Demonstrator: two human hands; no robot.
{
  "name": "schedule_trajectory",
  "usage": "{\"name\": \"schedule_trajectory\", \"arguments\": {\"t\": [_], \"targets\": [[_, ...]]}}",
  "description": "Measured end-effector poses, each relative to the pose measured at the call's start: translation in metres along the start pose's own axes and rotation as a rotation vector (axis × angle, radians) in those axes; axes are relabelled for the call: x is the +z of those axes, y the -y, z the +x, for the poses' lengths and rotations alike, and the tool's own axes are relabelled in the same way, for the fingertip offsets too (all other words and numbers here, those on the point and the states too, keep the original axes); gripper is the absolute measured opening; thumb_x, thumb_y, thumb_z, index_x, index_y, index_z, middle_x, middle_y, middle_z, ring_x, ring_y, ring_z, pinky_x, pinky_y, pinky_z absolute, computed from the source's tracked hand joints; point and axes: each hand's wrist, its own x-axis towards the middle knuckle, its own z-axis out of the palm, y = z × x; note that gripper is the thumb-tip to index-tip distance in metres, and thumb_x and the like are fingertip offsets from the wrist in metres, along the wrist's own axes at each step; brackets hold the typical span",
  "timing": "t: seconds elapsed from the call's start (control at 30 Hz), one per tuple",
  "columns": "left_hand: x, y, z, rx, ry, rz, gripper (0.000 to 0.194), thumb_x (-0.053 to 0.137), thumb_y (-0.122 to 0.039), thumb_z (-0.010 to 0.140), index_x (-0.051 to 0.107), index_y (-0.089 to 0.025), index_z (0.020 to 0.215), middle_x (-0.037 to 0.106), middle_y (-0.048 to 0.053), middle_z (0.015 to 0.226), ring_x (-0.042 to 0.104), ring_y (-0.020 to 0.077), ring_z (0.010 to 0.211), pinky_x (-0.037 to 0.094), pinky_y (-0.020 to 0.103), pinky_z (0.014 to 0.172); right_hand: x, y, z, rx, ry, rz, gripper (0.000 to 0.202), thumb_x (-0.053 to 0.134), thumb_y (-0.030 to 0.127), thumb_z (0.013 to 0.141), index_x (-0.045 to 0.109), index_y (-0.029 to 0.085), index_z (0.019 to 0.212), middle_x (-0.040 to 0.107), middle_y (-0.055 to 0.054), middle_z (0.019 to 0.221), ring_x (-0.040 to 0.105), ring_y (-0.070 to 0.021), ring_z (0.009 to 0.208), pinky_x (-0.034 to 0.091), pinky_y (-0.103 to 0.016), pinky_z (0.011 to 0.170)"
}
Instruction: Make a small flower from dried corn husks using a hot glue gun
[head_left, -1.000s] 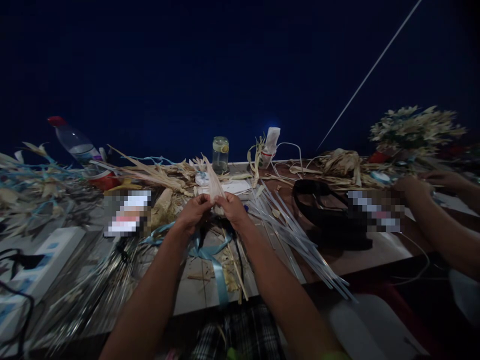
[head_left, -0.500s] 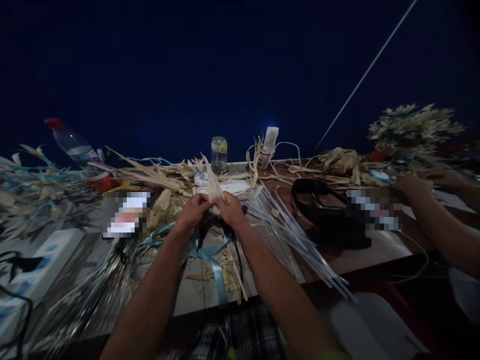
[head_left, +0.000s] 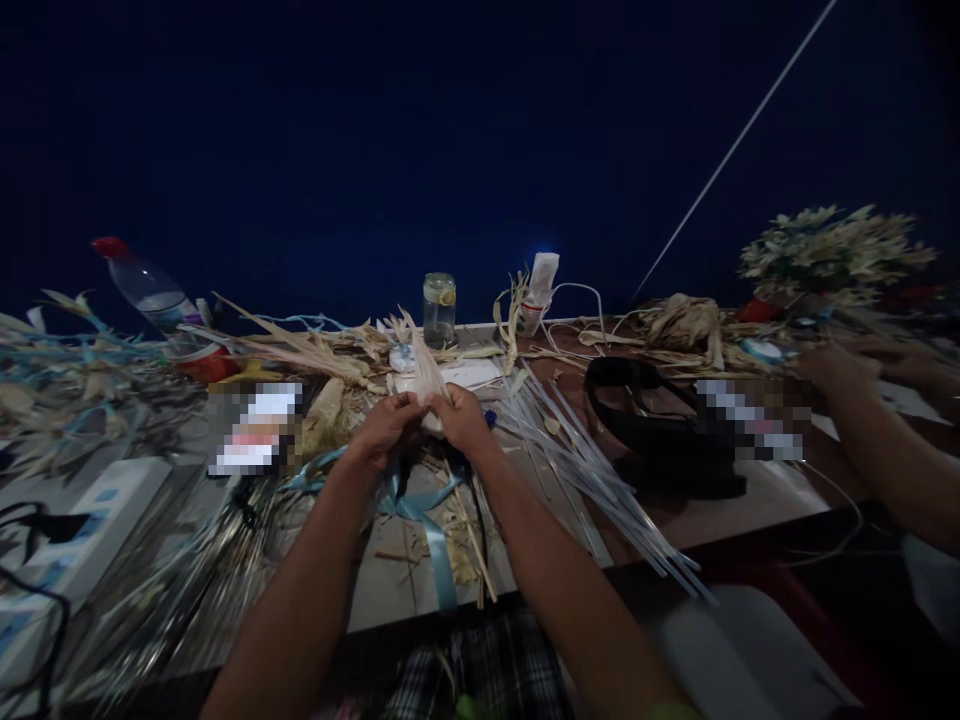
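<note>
Both hands meet over the middle of the table, fingertips pinching the base of one pale dried husk (head_left: 426,366). My left hand (head_left: 386,422) is closed on its lower left side, and my right hand (head_left: 459,415) is closed on its right side. The husk points up and fans slightly toward a glass jar (head_left: 439,312) behind it. Below the hands lie a light blue ribbon (head_left: 435,545) and thin dried stalks (head_left: 476,550). Clear plastic sticks (head_left: 592,470) lie to the right of my right hand.
A phone (head_left: 259,430) lies left, near a power strip (head_left: 90,550) and a tilted bottle (head_left: 146,285). A black strap (head_left: 660,440) and a paper cup (head_left: 534,310) are to the right. A co-worker's hands (head_left: 844,375) are at far right.
My hands and the husk have hardly moved; the left fingers have shifted slightly against it. The co-worker's hands at the far right have moved a little.
</note>
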Motion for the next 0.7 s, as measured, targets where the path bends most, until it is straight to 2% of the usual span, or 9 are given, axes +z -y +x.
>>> {"name": "schedule_trajectory", "arguments": {"t": [0.17, 0.37, 0.57, 0.7], "targets": [[0.0005, 0.0026, 0.0013, 0.016, 0.014, -0.046, 0.03, 0.071, -0.033, 0.057, 0.052, -0.018, 0.074, 0.046, -0.008, 0.049, 0.039, 0.0029, 0.036, 0.031, 0.015, 0.038, -0.0001, 0.0025, -0.0006, 0.027, 0.016, 0.059, 0.023, 0.048, 0.038, 0.071, 0.045, 0.018, 0.061, 0.037, 0.005, 0.054, 0.031, -0.0081, 0.052, 0.027, -0.021, 0.048], [0.0021, 0.002, 0.0007, 0.042, 0.014, -0.051, 0.03, 0.071, -0.033, 0.057, 0.052, -0.016, 0.073, 0.046, -0.007, 0.052, 0.039, 0.0022, 0.038, 0.033, 0.015, 0.039, 0.0003, 0.0023, -0.0005, 0.024, 0.009, 0.068, 0.026, 0.049, 0.04, 0.071, 0.042, 0.018, 0.059, 0.036, 0.005, 0.053, 0.029, -0.0077, 0.052, 0.026, -0.021, 0.047], [-0.0004, 0.001, -0.0003, 0.04, 0.054, -0.134, 0.029, 0.072, -0.027, 0.056, 0.048, -0.016, 0.067, 0.042, -0.008, 0.049, 0.039, 0.0026, 0.038, 0.032, 0.015, 0.039, 0.0044, -0.002, 0.0015, 0.126, 0.086, 0.29, 0.026, 0.051, 0.042, 0.069, 0.047, 0.017, 0.063, 0.037, 0.005, 0.053, 0.03, -0.0067, 0.048, 0.025, -0.02, 0.046], [0.0, 0.0005, -0.0014, 0.061, 0.089, -0.184, 0.026, 0.071, -0.024, 0.055, 0.05, -0.015, 0.067, 0.05, -0.006, 0.053, 0.047, 0.0053, 0.044, 0.037, 0.017, 0.045, 0.0052, 0.0023, -0.0003, 0.188, 0.12, 0.451, 0.028, 0.057, 0.043, 0.064, 0.049, 0.016, 0.065, 0.041, 0.005, 0.052, 0.032, -0.0061, 0.047, 0.026, -0.02, 0.045]]}}
